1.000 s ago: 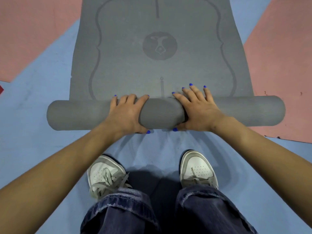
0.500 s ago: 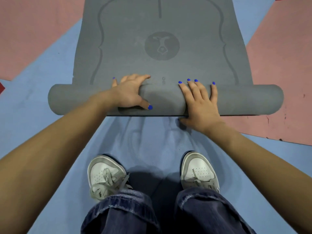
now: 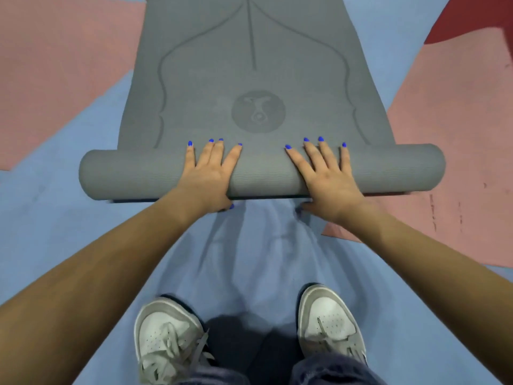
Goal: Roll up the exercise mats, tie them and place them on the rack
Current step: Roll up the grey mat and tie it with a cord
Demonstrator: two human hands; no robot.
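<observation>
My left hand [image 3: 206, 173] and right hand [image 3: 327, 176] both lie palm-down on the rolled portion of the grey textured foam exercise mat [image 3: 261, 173], fingers [image 3: 231, 157] spread and extended over the crest of the roll, thumbs tucked at its near underside; neither hand is closed round anything, they press rather than grip. The roll lies across the blue padded floor [image 3: 249, 245], with pink floor panels [image 3: 458, 162] to either side and my grey-and-white trainers [image 3: 330, 318] near behind it. Change noted: against half a second ago the roll has advanced up the mat, and the round embossed emblem [image 3: 258, 112], then well ahead of my fingertips, now sits just beyond them; both hands have been reset flat on top. Assessment: rolling is in progress and proceeding evenly, both ends of the roll appearing level. A long stretch of flat mat remains ahead, running out of view. Tying is not yet begun; no strap and no rack are in view. Risk: uneven pressure could skew the roll.
</observation>
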